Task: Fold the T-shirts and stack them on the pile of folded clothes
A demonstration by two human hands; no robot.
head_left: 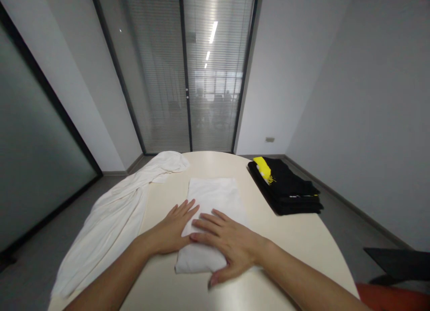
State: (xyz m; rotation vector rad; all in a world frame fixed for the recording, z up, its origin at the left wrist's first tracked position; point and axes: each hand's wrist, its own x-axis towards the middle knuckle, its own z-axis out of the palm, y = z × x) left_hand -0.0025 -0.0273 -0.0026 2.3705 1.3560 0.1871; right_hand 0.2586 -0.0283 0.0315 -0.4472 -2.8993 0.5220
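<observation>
A white cloth (215,192), folded into a long rectangle, lies flat near the middle of the round table. My left hand (174,228) rests at its left edge with the fingers spread, pointing away from me. Across the near half of the cloth lies my right hand (230,244), palm down and fingers apart, its fingertips close to my left thumb. Neither hand grips anything. Part of the cloth is hidden under the hands.
Loose white fabric (117,212) is draped along the left side of the table (302,262). Folded black clothes (289,181) with a yellow print are stacked at the back right. Beyond the right edge stand a red seat (393,297) and a black part.
</observation>
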